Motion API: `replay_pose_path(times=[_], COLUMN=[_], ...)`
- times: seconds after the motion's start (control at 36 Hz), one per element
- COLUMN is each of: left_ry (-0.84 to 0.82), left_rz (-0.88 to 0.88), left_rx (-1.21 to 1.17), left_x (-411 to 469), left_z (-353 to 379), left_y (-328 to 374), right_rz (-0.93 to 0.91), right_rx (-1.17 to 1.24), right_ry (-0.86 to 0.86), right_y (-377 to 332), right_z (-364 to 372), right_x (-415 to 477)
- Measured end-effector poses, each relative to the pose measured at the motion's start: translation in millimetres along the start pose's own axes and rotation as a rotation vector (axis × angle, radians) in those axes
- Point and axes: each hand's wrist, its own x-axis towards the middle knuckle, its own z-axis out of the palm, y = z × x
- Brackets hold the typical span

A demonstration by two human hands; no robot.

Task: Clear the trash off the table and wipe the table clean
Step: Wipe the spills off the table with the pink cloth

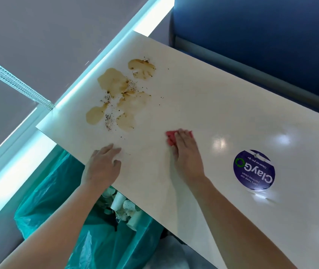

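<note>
Fingers [182,135] of the right hand [185,152] lie straight and close together, pressed flat on a red cloth [171,139]; none is curled round it. The cloth sits bunched under the fingertips, shows mainly at their left side, and is blurred. It rests on the white table [222,105], near the middle of the surface and apart from the spill. The left hand [102,167] rests palm down at the near edge of the table. Its fingers [114,150] are loosely spread and slightly bent, holding nothing.

Toward the far left corner of the table, beyond both hands, brown liquid stains [115,84] lie in several patches. Among and around the patches, dark specks [108,121] are scattered. To the right of the right hand, well apart from the cloth, a round purple sticker [254,170] reading "ClayGo" is stuck flat on the table.

Below the near table edge, under the left forearm, a green trash bag [44,191] stands open. Inside it lie white paper cups [119,200]. Beyond the far side of the table stands a blue upholstered seat [261,35]. At the left, a beaded cord [14,82] runs diagonally across grey blinds [38,35].
</note>
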Motion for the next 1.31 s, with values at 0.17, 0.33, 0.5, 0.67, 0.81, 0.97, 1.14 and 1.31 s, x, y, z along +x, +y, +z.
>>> replay_pose_path(times=[0.17, 0.33, 0.5, 0.67, 0.81, 0.97, 1.14, 1.31], left_ry=[0.033, -0.050, -0.066, -0.047, -0.046, -0.071, -0.077, 0.037], left_rz=[0.017, 0.029, 0.048, 0.068, 0.050, 0.054, 0.011, 0.132], left_rx=[-0.065, -0.097, -0.097, -0.141, -0.185, -0.152, -0.159, -0.123], left_x=[3, -2, -3, -3, -2, -5, 0, -6], left_z=[-2, -8, -9, -5, -6, -16, -22, -3], left_y=[-6, -15, -19, -28, -27, -21, -9, 18], right_rz=[-0.055, -0.360, -0.123, -0.046, -0.267, -0.126, 0.153, 0.136], right_rx=[-0.001, 0.083, -0.044, -0.038, 0.019, -0.054, 0.009, 0.386], right_ry=[-0.088, -0.267, -0.206, -0.145, -0.297, -0.269, -0.251, -0.311], right_y=[-71, -107, -63, -102, -123, -85, -106, -111], right_z=[39, 47, 25, 46, 54, 27, 32, 0], right_x=[-5, -69, -21, -17, -76, -46, -2, -12])
